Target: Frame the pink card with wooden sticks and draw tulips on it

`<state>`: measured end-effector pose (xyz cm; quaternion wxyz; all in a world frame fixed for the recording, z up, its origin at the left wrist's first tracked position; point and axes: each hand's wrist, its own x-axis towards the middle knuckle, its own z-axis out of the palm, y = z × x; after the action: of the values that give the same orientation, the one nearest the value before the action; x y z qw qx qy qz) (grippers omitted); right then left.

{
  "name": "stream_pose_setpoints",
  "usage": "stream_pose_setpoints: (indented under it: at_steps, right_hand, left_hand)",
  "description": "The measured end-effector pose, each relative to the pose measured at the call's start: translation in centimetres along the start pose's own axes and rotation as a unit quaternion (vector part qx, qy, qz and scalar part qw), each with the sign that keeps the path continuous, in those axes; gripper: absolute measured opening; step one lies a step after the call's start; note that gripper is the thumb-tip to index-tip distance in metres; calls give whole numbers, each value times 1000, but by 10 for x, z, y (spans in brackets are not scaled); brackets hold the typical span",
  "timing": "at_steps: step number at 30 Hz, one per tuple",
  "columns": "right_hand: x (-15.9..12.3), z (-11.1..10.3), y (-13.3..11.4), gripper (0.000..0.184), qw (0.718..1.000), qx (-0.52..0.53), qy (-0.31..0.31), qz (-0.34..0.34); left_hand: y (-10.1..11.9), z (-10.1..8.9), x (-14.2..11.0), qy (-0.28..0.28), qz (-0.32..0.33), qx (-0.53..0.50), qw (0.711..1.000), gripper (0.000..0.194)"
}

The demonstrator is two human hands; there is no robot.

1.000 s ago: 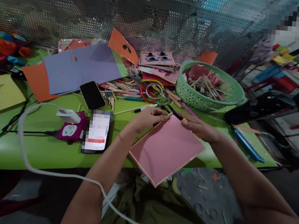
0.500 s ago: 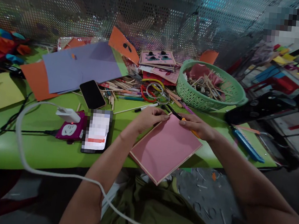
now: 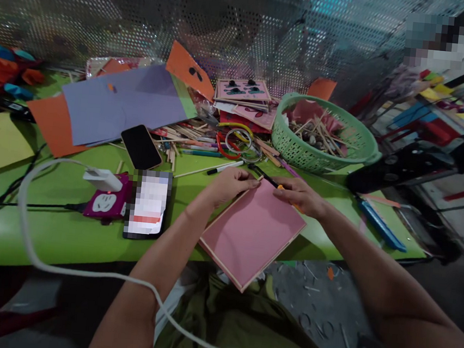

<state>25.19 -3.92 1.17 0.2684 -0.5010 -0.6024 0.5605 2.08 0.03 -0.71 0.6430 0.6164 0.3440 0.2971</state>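
Note:
A pink square board (image 3: 255, 231) edged with thin pale wooden strips lies turned like a diamond, its near corner past the table edge over my lap. My left hand (image 3: 233, 185) is closed on its far left edge, thumb and fingers pinching near the top corner. In my right hand (image 3: 301, 196) is an orange-handled tool with a slim black front (image 3: 270, 180), perhaps pliers; its front lies by the board's top corner. My fingers cover much of the handle.
On the green table (image 3: 65, 240) are a phone (image 3: 141, 148), a lit phone (image 3: 147, 204), a purple power strip (image 3: 108, 201) and a white cable crossing my left arm. Behind lie wooden sticks, purple sheets (image 3: 127, 109) and a green basket (image 3: 319, 159). A blue cutter (image 3: 383, 226) lies right.
The orange-handled tool and my right hand have shifted slightly left, the tool's front lying flatter beside the board's corner. The board has turned a little. My left hand keeps its pinch.

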Motion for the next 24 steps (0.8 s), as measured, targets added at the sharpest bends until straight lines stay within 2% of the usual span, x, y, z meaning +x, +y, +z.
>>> stream_pose_setpoints:
  at_steps: [5, 11, 15, 19, 21, 23, 24]
  right_hand:
    - [-2, -2, 3, 59, 1000, -22, 9, 4]
    - [-2, 1, 1, 52, 999, -4, 26, 27]
    - [-1, -1, -2, 51, 998, -23, 50, 6]
    - [-12, -15, -4, 59, 996, -36, 73, -40]
    - [-23, -28, -1, 61, 993, -64, 94, -40]
    - [-35, -43, 5, 60, 980, -134, 145, -28]
    - [-41, -52, 10, 58, 964, -187, 185, -28]
  left_hand:
    - [-2, 1, 2, 4, -4, 49, 999, 36]
    - [-2, 0, 3, -8, -1, 13, 1000, 36]
    - [-1, -3, 2, 15, -3, 26, 1000, 37]
    - [2, -6, 0, 23, 1, 22, 999, 36]
    - [4, -6, -1, 17, 1, 10, 1000, 38]
    - [6, -7, -1, 11, -2, -6, 1000, 42]
    - [7, -8, -1, 12, -2, -13, 1000, 43]
